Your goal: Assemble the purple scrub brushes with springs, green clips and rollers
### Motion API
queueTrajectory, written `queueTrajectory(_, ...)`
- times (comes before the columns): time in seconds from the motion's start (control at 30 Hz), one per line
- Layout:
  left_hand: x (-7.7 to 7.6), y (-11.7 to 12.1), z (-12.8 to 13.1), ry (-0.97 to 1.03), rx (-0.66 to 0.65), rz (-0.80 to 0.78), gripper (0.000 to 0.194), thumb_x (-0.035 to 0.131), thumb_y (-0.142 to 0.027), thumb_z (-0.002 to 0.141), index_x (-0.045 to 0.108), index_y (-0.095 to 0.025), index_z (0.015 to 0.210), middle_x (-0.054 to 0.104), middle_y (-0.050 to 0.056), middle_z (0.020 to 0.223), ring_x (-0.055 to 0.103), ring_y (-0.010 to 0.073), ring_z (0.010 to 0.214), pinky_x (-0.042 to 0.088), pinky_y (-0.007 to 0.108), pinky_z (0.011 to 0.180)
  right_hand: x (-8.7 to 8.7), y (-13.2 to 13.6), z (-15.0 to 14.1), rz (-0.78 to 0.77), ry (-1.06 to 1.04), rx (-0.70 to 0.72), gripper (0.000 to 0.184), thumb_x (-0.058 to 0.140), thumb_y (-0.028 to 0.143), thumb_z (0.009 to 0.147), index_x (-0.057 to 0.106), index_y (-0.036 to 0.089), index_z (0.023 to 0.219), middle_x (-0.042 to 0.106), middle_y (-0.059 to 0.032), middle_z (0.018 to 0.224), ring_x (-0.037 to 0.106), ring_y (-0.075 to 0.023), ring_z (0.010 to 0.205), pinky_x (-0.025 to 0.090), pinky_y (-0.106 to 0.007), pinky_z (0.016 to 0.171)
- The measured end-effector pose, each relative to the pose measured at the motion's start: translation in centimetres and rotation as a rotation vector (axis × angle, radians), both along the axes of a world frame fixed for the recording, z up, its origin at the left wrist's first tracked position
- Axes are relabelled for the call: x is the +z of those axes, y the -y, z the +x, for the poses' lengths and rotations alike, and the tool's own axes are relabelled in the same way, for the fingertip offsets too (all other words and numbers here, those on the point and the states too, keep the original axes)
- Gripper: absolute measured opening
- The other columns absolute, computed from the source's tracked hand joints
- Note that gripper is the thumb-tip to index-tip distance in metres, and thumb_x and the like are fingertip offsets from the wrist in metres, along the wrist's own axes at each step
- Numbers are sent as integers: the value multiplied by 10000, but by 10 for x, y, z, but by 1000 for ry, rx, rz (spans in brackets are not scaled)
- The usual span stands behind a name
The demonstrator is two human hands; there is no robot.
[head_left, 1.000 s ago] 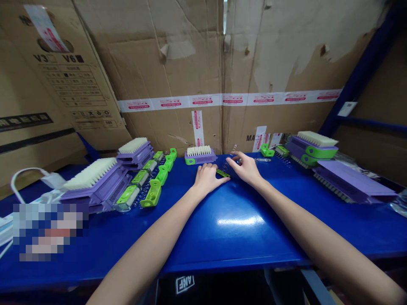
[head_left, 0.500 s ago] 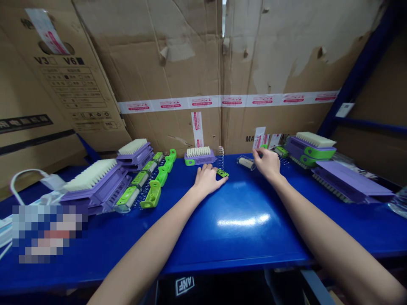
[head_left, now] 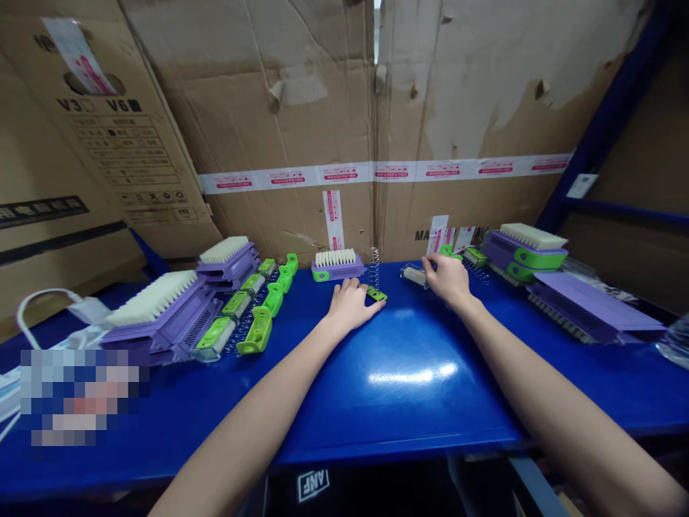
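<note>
My left hand [head_left: 349, 305] rests on the blue table with its fingers stretched forward and thumb spread to the right. Close beyond its fingertips is a purple brush [head_left: 339, 268] with pale bristles and a green end. Beside its thumb lies a flat green piece [head_left: 377, 294], and a coil spring [head_left: 375, 267] stands upright behind that piece. My right hand [head_left: 448, 276] is at the right end of a clear plastic case [head_left: 413, 275] holding a pale strip. Its fingers are bent together; whatever they hold, if anything, is hidden. Green parts [head_left: 451, 251] show just behind this hand.
Purple brushes [head_left: 156, 316] are stacked at left, beside a row of green brackets [head_left: 257, 330], springs and green-topped clear cases [head_left: 216, 334]. More purple brushes [head_left: 527, 251] lie at right. Cardboard [head_left: 291, 129] walls the back of the blue table [head_left: 409, 409]. A white cable [head_left: 43, 291] runs at far left.
My right hand has shifted slightly left, over the right end of the clear case. My left hand and the parts around it have stayed in place.
</note>
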State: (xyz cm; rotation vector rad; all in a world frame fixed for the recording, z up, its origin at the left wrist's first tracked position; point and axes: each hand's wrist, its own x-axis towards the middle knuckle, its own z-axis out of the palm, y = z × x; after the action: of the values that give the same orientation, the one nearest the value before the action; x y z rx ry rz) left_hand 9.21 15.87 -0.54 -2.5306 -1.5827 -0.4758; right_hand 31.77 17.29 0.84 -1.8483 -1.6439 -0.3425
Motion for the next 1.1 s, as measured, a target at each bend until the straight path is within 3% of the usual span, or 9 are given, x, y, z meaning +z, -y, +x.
queueTrajectory(0.57,-1,0,0,-18,-4,3,561,451,-617,842,639,-159,1108,594,136,1103,505,309,1089,405,428,897,1,1,-1,-37,34,24,332,369,282,914,689,194,925,712,-95,960,650,-218,849,375,-266,607)
queueTrajectory(0.8,0,0,0,-26,-7,5,574,449,-611,846,638,-137,1109,599,146,1104,512,316,1084,413,445,894,-1,0,-1,-22,38,76,261,465,322,887,691,211,958,715,-58,981,652,-216,886,407,-264,634)
queueTrajectory(1.1,0,-1,0,-24,-8,-4,551,454,-613,843,642,-162,1099,593,138,1095,503,311,1087,405,434,895,-2,-2,1,-19,33,102,313,407,281,898,702,199,961,708,-81,1016,646,-223,906,423,-274,660)
